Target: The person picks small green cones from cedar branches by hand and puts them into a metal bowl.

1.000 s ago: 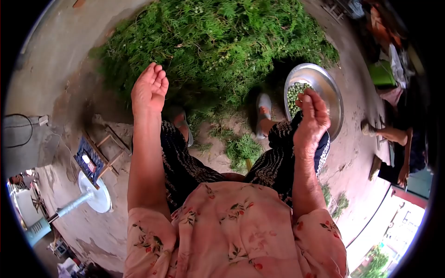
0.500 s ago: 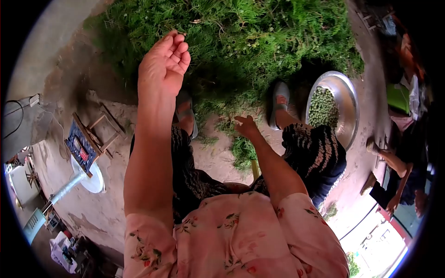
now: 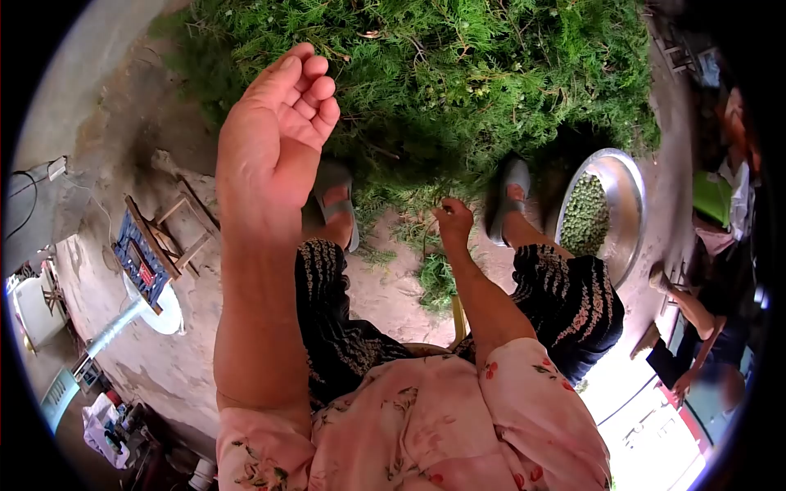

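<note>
My left hand (image 3: 282, 123) is raised palm up over the near left edge of a big heap of green leafy branches (image 3: 458, 74). Its fingers curl toward the thumb, and anything between the tips is too small to make out. Low between the knees, my right hand (image 3: 454, 222) is closed in a pinch beside scattered green bits; what it grips is unclear. Just below it a small green clump (image 3: 436, 282) lies on the ground. On the right, a metal basin (image 3: 626, 196) holds many small round green pieces (image 3: 585, 214).
Two grey shoes (image 3: 512, 196) stand at the heap's near edge. At left are a small wooden-framed chair (image 3: 164, 245) and a round-based stand (image 3: 164, 315). Another person's leg and arm (image 3: 692, 307) show at far right, below a green bag (image 3: 711, 199).
My right hand has moved from over the basin to low between the knees. My left hand has come nearer the camera. The view has shifted, and more of the basin's contents shows.
</note>
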{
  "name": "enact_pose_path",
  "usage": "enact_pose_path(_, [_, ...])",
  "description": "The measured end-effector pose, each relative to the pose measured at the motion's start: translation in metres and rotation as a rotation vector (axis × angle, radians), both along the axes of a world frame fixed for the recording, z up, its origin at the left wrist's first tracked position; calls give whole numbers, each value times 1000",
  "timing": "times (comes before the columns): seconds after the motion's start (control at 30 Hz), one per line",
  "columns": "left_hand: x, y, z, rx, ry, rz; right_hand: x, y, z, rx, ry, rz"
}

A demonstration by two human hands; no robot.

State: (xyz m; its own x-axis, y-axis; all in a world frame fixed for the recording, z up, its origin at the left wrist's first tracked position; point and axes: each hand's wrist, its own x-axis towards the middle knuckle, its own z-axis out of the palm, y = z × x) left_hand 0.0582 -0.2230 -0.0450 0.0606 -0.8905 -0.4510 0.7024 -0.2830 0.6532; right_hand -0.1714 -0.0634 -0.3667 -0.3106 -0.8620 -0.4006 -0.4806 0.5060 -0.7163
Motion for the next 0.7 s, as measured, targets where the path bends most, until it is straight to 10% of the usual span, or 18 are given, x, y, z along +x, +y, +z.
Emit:
enact_pose_path(0.17, [2, 3, -1, -34, 54, -18, -8, 1, 65, -182, -512, -394])
enact_pose_path(0.7, [-47, 49, -18, 308, -266, -165, -2, -73, 256, -296, -1243, -434])
